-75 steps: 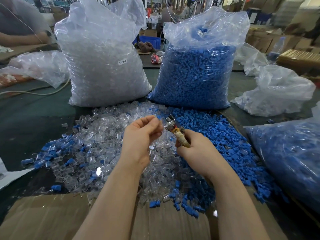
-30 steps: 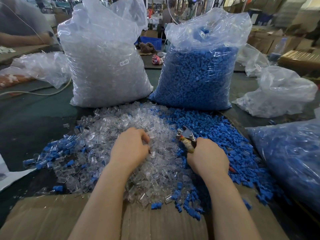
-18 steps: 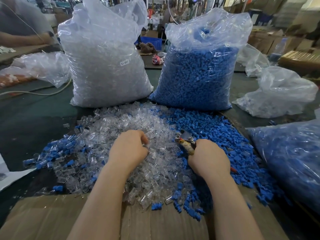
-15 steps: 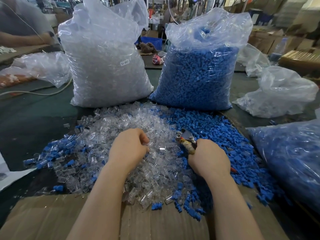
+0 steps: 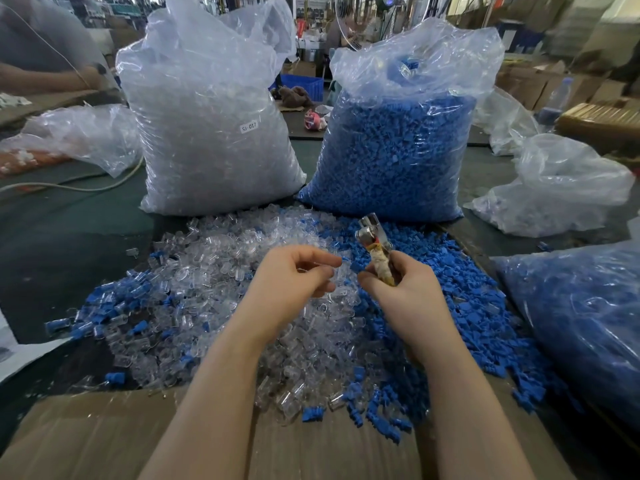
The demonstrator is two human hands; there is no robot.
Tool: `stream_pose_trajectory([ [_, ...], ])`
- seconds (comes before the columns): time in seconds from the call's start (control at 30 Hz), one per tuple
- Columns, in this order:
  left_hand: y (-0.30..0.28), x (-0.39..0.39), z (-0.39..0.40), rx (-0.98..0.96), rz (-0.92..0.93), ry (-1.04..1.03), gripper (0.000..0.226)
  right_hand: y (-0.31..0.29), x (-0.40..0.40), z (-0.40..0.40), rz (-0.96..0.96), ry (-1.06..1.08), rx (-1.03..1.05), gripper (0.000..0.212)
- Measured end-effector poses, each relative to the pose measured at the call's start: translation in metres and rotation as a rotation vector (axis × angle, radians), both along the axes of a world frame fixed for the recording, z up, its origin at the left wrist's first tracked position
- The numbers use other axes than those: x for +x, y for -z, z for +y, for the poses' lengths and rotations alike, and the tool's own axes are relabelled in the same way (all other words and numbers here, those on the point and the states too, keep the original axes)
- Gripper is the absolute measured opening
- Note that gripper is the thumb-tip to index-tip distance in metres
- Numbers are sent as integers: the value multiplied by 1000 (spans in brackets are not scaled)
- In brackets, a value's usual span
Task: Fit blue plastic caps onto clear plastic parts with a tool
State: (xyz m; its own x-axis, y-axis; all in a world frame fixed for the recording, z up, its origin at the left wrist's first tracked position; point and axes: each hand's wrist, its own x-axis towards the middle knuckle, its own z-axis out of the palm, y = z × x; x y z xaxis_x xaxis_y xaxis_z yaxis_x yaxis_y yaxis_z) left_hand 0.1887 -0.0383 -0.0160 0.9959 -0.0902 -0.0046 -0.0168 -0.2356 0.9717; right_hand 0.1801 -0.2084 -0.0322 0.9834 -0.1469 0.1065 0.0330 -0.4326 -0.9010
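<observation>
Blue caps point(image 5: 460, 299) lie in a loose heap below and to the right of the right hand's fingers, merging on the left with the heap of clear parts point(image 5: 221, 271) that spreads under and left of the left hand's fingers. Both heaps sit on a cardboard sheet point(image 5: 86, 438).

Compared with half a second ago, both hands are off the heaps. Then, the left hand point(image 5: 294, 278) was knuckles-down in the clear parts and the right hand point(image 5: 398, 289) was low at the edge of the blue caps. Now both are raised above the heaps and drawn close together.

The left hand's fingers are curled, thumb tip meeting the forefinger tip in a pinch; a clear part appears to sit inside the curl, though it cannot be told apart from the heap behind with certainty. The right hand's fingers are wrapped round the handle of the tool point(image 5: 375, 252). Its metal head, formerly pointing down toward the heap, now stands upward and away, above the right fingertips. A small blue piece shows between the two hands' fingertips; which hand holds it cannot be told.

Beyond the fingers, the bag of clear parts point(image 5: 214, 133) and bag of blue caps point(image 5: 398, 150) stand unchanged.
</observation>
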Motion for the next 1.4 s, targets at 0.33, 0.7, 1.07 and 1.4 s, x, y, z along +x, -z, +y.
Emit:
stream_pose_trajectory([
  [0.33,-1,-1,-10,81,-40,-47,16,0,-2,2,-36,-95,69,6],
  [0.7,1,-1,-15,-10,-81,-61,21,0,0,7,-78,-61,96,9],
  [1.07,2,-1,-18,-202,-64,-66,11,0,-1,8,-146,-38,137,16],
  [1.4,1,0,-21,-429,38,-76,23,-3,-2,8,-213,22,225,13],
])
